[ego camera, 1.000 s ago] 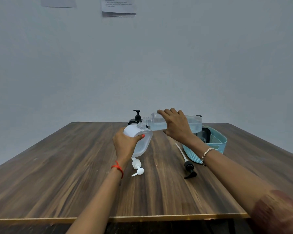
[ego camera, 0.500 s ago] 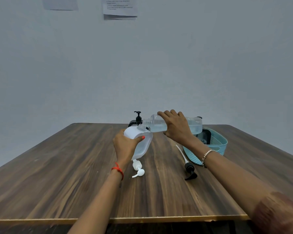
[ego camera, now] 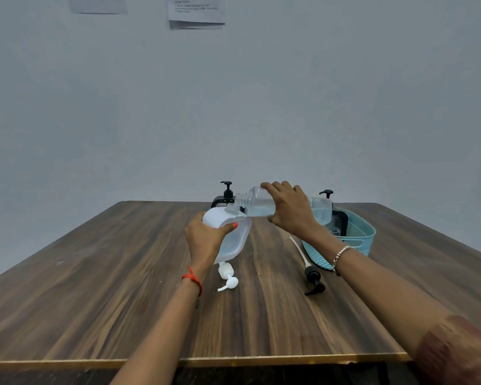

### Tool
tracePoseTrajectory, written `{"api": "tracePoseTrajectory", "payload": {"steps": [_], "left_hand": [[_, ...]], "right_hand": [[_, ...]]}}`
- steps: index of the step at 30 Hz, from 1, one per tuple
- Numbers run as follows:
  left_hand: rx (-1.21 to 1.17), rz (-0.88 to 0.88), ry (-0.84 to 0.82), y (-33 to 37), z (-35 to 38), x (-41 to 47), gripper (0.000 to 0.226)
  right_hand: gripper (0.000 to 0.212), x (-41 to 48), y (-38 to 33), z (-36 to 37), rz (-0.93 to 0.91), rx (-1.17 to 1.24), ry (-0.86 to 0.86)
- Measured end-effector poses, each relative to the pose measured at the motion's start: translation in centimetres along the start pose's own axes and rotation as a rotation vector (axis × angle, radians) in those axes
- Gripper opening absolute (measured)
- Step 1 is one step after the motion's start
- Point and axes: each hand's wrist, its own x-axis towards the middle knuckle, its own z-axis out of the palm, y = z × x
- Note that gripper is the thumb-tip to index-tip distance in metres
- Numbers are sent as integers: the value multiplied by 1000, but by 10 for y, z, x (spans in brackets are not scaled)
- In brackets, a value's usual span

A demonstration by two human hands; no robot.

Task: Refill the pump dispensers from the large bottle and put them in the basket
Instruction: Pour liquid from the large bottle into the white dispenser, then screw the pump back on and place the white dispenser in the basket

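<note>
Right hand (ego camera: 290, 211) gripped the tipped large bottle (ego camera: 261, 202), part-full of clear liquid, neck at the white dispenser (ego camera: 232, 234) clasped in left hand (ego camera: 204, 240).

Dark streaked wood-grain table (ego camera: 95, 287); teal woven-pattern basket (ego camera: 357, 240); clear large bottle (ego camera: 261, 202); frosted white dispenser (ego camera: 235, 240); black pump (ego camera: 313, 279); white pump (ego camera: 227, 276).

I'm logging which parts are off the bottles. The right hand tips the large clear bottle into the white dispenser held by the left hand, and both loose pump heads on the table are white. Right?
Not quite. In the head view, only the white pump head near the left hand is white; the other loose pump head is black, lying beside the light blue plastic basket. The right hand does tip the large clear bottle into the white dispenser.
</note>
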Motion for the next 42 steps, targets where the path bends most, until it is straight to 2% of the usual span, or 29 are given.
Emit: {"api": "tracePoseTrajectory", "payload": {"steps": [6,12,17,22,26,28,31,36,38,39,41,42], "left_hand": [[-73,-68,-52,-9,-4,7,47],[-146,-136,-90,-15,-8,17,48],[-257,-212,-115,-20,-15,23,48],[-422,-278,-197,-27,-24,29,31],[-498,-290,-252,-32,-32,34,20],[-511,-292,-279,-34,-35,36,24],[-524,-293,-309,-35,-37,39,31],[-507,-271,-332,-33,-38,43,35],[-501,-268,-340,-33,-39,45,40],[-492,-266,-337,-33,-39,46,42],[-479,-258,-331,-32,-41,48,45],[-480,-256,-328,-32,-42,50,44]], "right_hand": [[69,1,-3,3,72,194,15],[66,-1,-4,9,232,577,60],[66,-5,-4,22,421,908,26],[74,-11,0,41,597,1095,-30],[60,-13,3,52,674,1210,-66],[49,-14,5,57,679,1271,-67],[55,-15,13,63,637,1298,-67],[94,-12,28,56,435,1317,-200],[98,-13,26,50,452,1289,-137],[91,-14,21,45,469,1241,-49],[67,-18,5,35,415,1056,194],[52,-20,-2,32,302,925,319]]}}
